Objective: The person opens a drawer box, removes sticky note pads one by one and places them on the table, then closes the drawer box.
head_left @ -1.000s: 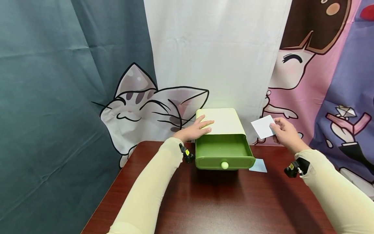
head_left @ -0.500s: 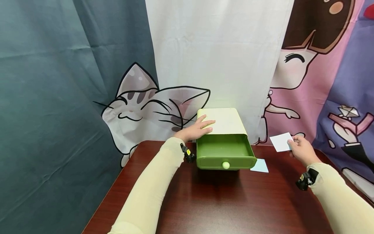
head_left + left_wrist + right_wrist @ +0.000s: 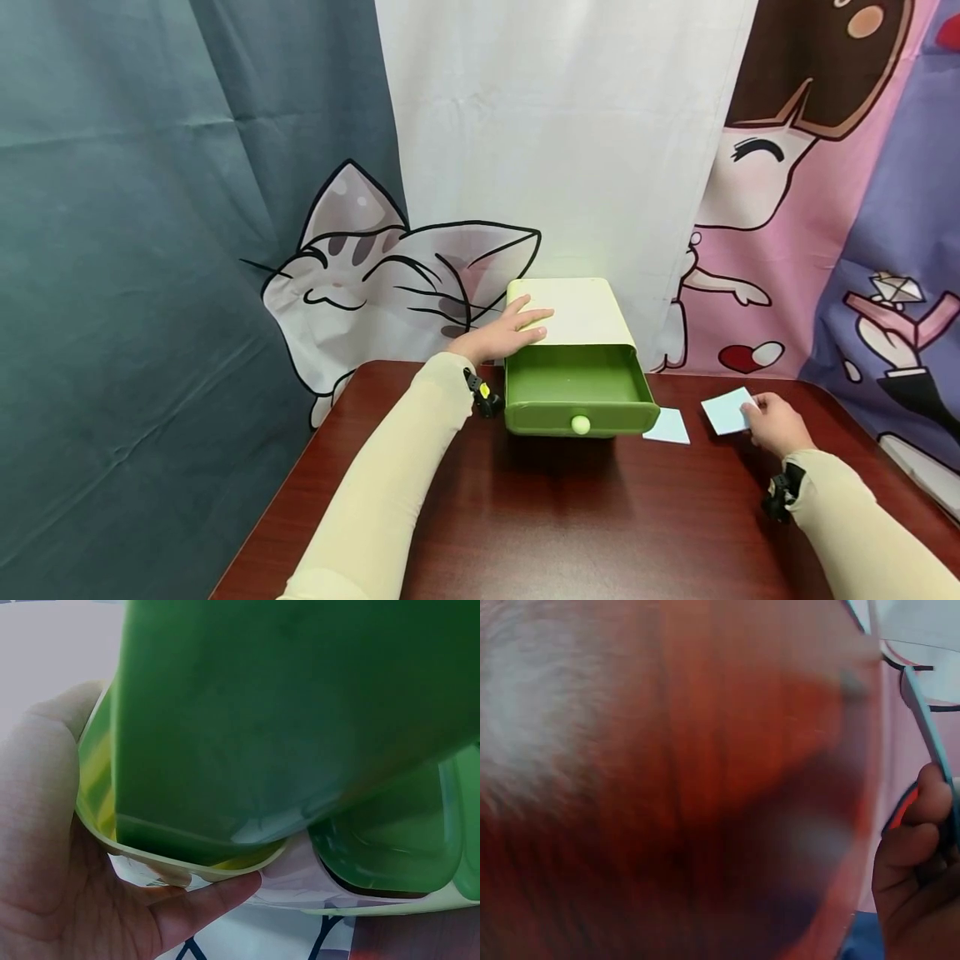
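Observation:
A small desktop drawer box with a cream top (image 3: 581,310) stands at the back of the table, its green drawer (image 3: 581,417) pulled out by its round pale knob. My left hand (image 3: 497,336) rests on the box's top left corner, fingers spread; the left wrist view shows the digits (image 3: 214,904) along the case's rim beside the drawer's green wall (image 3: 285,712). At the right, my right hand (image 3: 780,423) pinches a light blue sticky note pad (image 3: 726,411) by its right edge, low over the table. Edge-on, the thin pad (image 3: 928,724) shows in the right wrist view.
Another light blue square of paper (image 3: 667,426) lies on the dark red-brown table (image 3: 600,525), just right of the drawer. A printed cartoon curtain (image 3: 555,150) hangs close behind the table. Smaller green compartments (image 3: 397,832) show in the left wrist view.
My right hand has carried the pad right, away from the box, and then down towards the table. The left hand keeps its place on the box, and the drawer stays pulled out.

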{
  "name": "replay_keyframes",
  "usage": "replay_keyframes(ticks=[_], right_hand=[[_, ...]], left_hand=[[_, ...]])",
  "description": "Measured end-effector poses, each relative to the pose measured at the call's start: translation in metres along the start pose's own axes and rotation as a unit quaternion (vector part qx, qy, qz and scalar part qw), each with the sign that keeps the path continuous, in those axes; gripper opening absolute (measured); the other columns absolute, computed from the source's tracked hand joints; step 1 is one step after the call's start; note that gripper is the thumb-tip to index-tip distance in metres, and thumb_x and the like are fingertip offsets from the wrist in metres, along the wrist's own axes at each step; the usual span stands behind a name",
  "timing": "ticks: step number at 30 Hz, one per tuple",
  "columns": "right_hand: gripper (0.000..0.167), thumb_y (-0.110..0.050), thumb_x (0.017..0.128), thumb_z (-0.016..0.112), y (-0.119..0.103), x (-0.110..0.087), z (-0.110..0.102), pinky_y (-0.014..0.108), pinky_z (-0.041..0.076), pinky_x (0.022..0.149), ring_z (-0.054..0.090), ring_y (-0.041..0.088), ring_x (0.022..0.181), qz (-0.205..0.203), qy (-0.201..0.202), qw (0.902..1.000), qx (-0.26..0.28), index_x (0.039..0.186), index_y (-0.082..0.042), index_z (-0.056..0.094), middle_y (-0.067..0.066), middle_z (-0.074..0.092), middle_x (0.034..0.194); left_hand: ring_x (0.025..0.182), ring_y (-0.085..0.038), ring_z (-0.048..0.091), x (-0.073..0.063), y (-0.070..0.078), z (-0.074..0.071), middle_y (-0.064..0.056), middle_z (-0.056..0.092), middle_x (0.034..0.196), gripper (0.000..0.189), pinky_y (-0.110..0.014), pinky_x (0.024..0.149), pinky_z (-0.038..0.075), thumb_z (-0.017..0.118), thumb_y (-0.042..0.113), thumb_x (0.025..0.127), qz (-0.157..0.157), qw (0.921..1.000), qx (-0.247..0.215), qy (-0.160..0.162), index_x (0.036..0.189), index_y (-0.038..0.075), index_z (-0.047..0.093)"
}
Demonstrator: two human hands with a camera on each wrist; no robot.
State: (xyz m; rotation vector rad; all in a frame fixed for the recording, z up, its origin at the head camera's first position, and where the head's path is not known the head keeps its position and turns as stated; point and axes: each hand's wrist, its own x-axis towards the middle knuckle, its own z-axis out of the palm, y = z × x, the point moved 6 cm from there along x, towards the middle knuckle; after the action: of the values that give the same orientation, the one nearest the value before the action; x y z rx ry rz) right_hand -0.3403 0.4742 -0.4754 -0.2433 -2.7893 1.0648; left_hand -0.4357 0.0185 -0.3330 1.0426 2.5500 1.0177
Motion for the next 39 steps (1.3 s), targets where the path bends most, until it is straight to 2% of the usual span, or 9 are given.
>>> replay_keyframes(ticks=[7,13,15,18,22,28,31,35,39], right_hand=[[0.036,-0.022,0.102,0.039,0.011,0.000,0.008,0.039,0.046,0.055,0.057,0.027,0.062,0.016,0.006,0.9982,-0.057,0.110,0.013,0.046,0.011,0.059,0.067],[0.037,-0.020,0.098,0.051,0.010,0.001,0.005,0.060,0.047,0.072,0.058,0.055,0.085,0.014,0.020,0.9897,-0.141,0.107,0.015,0.050,0.038,0.060,0.094],[0.037,-0.019,0.097,0.053,0.008,0.003,0.005,0.064,0.046,0.074,0.058,0.058,0.085,0.005,0.019,0.9873,-0.158,0.104,0.016,0.050,0.042,0.058,0.096],[0.038,-0.020,0.095,0.056,0.008,0.005,0.004,0.066,0.047,0.072,0.058,0.057,0.082,-0.002,0.006,0.9832,-0.182,0.100,0.018,0.051,0.043,0.058,0.095],[0.048,-0.024,0.093,0.058,0.010,0.006,0.004,0.067,0.049,0.070,0.057,0.058,0.090,0.018,-0.024,0.9774,-0.209,0.106,0.022,0.050,0.046,0.053,0.103],[0.055,-0.026,0.093,0.060,0.010,0.004,0.003,0.067,0.050,0.068,0.056,0.059,0.094,0.045,-0.042,0.9759,-0.209,0.112,0.021,0.041,0.048,0.048,0.111],[0.045,-0.023,0.094,0.057,0.009,0.003,0.001,0.066,0.049,0.067,0.057,0.059,0.093,0.031,-0.018,0.9788,-0.202,0.109,0.018,0.044,0.047,0.050,0.108],[0.029,-0.020,0.098,0.051,0.003,0.003,-0.004,0.059,0.048,0.063,0.060,0.052,0.086,0.005,0.036,0.9827,-0.182,0.102,0.009,0.051,0.037,0.058,0.098],[0.032,-0.030,0.102,0.051,-0.016,0.007,-0.005,0.050,0.046,0.060,0.061,0.039,0.079,-0.030,0.070,0.9846,-0.157,0.104,0.001,0.055,0.026,0.064,0.095]], left_hand=[[0.155,-0.027,-0.002,0.001,-0.001,-0.001,-0.002,-0.010,0.170,0.053,-0.054,0.120,0.018,0.045,0.043,0.108,0.001,1.0000,0.003,0.001,0.158,0.029,0.037],[0.155,-0.028,-0.002,0.002,-0.001,0.000,-0.002,-0.011,0.170,0.053,-0.054,0.120,0.018,0.044,0.044,0.108,0.002,1.0000,0.004,-0.001,0.158,0.029,0.037],[0.155,-0.028,-0.002,0.002,-0.001,0.000,-0.002,-0.011,0.170,0.053,-0.054,0.120,0.018,0.045,0.043,0.108,0.002,1.0000,0.001,0.000,0.158,0.029,0.037],[0.155,-0.028,-0.001,0.001,-0.001,-0.001,-0.003,-0.010,0.170,0.053,-0.054,0.120,0.019,0.045,0.042,0.108,0.002,1.0000,-0.001,0.002,0.158,0.029,0.038],[0.155,-0.029,-0.001,0.000,0.000,-0.001,-0.003,-0.011,0.170,0.053,-0.054,0.120,0.019,0.045,0.043,0.108,0.002,1.0000,-0.001,0.000,0.158,0.028,0.037],[0.155,-0.028,-0.002,0.001,-0.001,0.001,-0.003,-0.011,0.170,0.054,-0.054,0.120,0.018,0.045,0.044,0.107,0.001,1.0000,-0.002,-0.004,0.158,0.029,0.037],[0.155,-0.028,-0.002,0.002,-0.002,0.002,-0.002,-0.011,0.170,0.054,-0.054,0.120,0.017,0.045,0.044,0.107,0.001,1.0000,-0.004,-0.006,0.159,0.029,0.037],[0.155,-0.029,0.000,0.001,0.000,0.001,-0.002,-0.011,0.170,0.054,-0.054,0.120,0.018,0.046,0.043,0.107,0.001,0.9999,-0.014,-0.009,0.158,0.029,0.037],[0.155,-0.030,0.002,0.001,-0.002,-0.001,-0.001,-0.011,0.170,0.053,-0.054,0.120,0.019,0.047,0.042,0.107,-0.004,0.9997,-0.021,-0.012,0.158,0.029,0.038]])
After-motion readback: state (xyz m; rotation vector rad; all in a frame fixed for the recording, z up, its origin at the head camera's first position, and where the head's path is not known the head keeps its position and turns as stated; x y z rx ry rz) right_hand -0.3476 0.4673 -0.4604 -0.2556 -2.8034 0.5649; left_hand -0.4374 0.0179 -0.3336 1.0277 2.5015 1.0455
